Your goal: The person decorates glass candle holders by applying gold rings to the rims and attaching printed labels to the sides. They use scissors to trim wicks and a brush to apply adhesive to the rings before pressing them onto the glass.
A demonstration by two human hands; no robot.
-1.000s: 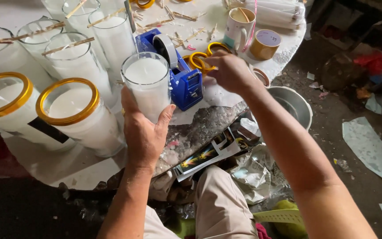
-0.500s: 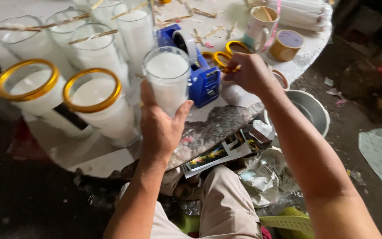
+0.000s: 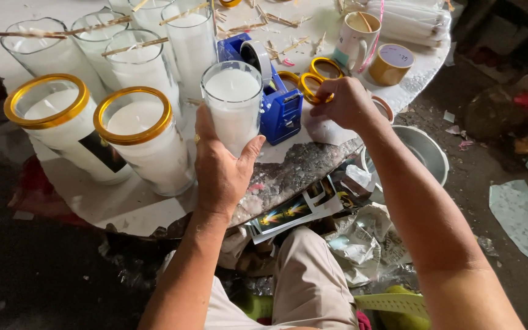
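Observation:
My left hand (image 3: 220, 165) grips a tall clear glass of white wax (image 3: 233, 104), a candle with no ring on its rim, held upright just above the table's front edge. My right hand (image 3: 346, 102) is closed on a gold ring (image 3: 313, 88) among other gold rings (image 3: 288, 77) lying beside a blue tape dispenser (image 3: 279, 107). Two glass candles with gold rims (image 3: 132, 131) (image 3: 50, 116) stand to the left of my left hand.
Behind stand several ringless glass candles (image 3: 187, 36) with wooden sticks across their tops. A mug (image 3: 357, 38), a roll of tape (image 3: 391, 62) and bundled white candles (image 3: 410, 15) sit at the back right. A metal bowl (image 3: 426, 150) and crumpled paper lie on the floor below.
The view has shifted slightly; my left hand keeps holding the glass candle and my right hand stays at the gold rings, closing on one.

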